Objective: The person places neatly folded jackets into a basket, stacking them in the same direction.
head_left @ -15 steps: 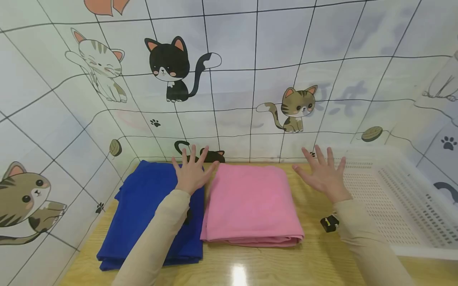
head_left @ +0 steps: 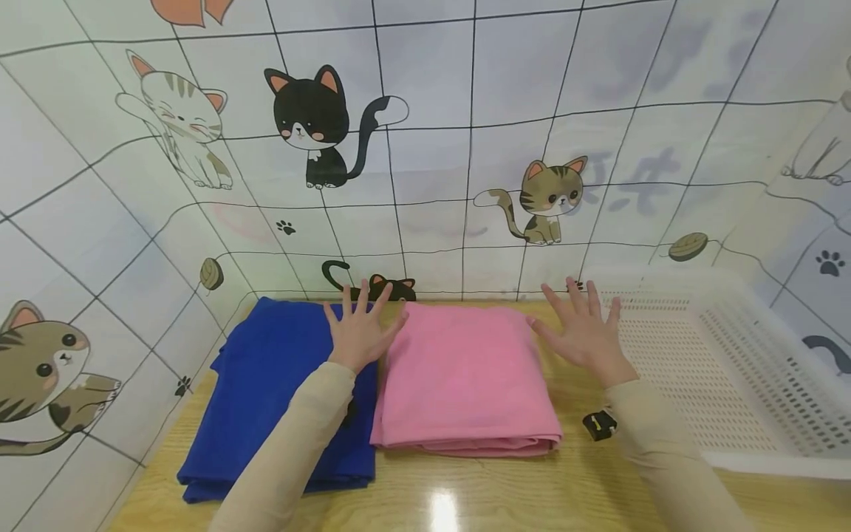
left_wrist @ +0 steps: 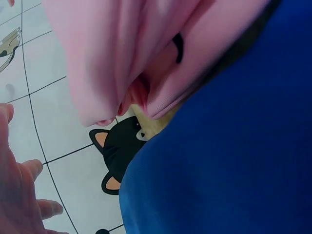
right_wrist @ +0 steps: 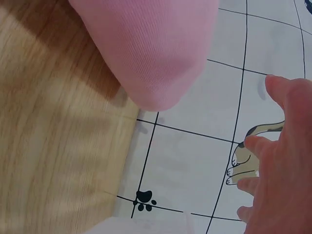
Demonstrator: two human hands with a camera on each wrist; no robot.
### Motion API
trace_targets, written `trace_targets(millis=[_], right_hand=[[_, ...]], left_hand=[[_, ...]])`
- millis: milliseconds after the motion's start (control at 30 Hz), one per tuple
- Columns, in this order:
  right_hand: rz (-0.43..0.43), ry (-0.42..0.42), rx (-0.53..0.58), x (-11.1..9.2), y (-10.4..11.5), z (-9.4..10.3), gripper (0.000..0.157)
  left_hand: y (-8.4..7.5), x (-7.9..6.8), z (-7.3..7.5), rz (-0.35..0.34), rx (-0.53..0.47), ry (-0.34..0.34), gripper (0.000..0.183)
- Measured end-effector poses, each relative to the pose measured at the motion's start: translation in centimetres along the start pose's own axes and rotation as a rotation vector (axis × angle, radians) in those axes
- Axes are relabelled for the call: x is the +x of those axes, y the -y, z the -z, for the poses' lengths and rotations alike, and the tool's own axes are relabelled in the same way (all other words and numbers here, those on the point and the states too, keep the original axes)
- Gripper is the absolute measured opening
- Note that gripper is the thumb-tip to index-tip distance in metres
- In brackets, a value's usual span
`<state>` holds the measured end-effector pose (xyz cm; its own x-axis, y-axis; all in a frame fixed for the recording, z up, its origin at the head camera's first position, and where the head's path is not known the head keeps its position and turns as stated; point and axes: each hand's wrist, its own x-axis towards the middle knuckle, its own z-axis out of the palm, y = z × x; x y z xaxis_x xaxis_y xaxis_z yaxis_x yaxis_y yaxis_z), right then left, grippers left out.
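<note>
A pink folded cloth (head_left: pixel 465 377) lies in the middle of the wooden table, its layered folds facing me. To its left sits a blue folded cloth (head_left: pixel 266 399), partly covered by my left forearm. My left hand (head_left: pixel 359 336), fingers spread, hovers over the gap between the two cloths and holds nothing. On the other side, my right hand (head_left: pixel 585 336) is also spread and empty, its thumb near the pink cloth's far right corner. Both wrist views show the hands beside the pink cloth (left_wrist: pixel 107 48), with the blue cloth (left_wrist: pixel 229 146) filling much of the left one.
A white perforated plastic basket (head_left: pixel 791 362) stands on the right, behind and beside my right forearm. A wall covering (head_left: pixel 432 170) with a grid and cartoon cats rises along the table's back edge and left side. A small black device (head_left: pixel 598 425) sits at my right wrist.
My right hand has moved left, closer to the pink cloth. My left hand has shifted slightly right and down. The cloths lie as before, and the head view has turned slightly.
</note>
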<state>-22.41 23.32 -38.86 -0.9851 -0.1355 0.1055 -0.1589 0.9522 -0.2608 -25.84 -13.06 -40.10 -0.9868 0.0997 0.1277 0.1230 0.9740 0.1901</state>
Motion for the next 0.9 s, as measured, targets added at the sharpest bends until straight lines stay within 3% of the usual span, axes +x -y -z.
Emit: trace_targets(millis=[367,633,900], right_hand=[[0.054,-0.004,-0.025,-0.4,0.8,-2.0,0.072],[0.101,-0.018,-0.031,-0.8,1.4,-3.4,0.071],[0.142,0.010,0.059,-1.1,1.5,-4.8,0.065]], left_hand=[[-0.4,-1.1,-1.2,-0.045,-0.039,0.086,0.075],[-0.7,-1.8,-2.7,-0.068,-0.098,0.060,0.075],[-1.4,-2.5,-3.8,-0.096,-0.195,0.020,0.075]])
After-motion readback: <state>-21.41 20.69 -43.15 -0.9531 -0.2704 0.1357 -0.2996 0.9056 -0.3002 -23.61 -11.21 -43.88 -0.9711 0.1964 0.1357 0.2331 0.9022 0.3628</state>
